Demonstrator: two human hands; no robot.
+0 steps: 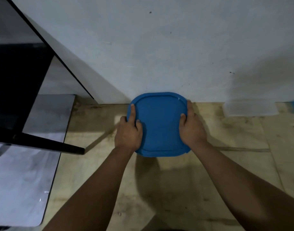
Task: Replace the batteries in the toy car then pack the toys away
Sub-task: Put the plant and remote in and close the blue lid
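Blue lid (159, 124) pressed between left hand (128, 132) and right hand (192, 127).

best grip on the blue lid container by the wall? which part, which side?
Take the blue lid by its left and right rims, coming from above and the near side, as the left hand and right hand do now. Its far edge sits against the wall, so that side is blocked. The rounded-square rim overhangs, giving the fingers a lip to hook.
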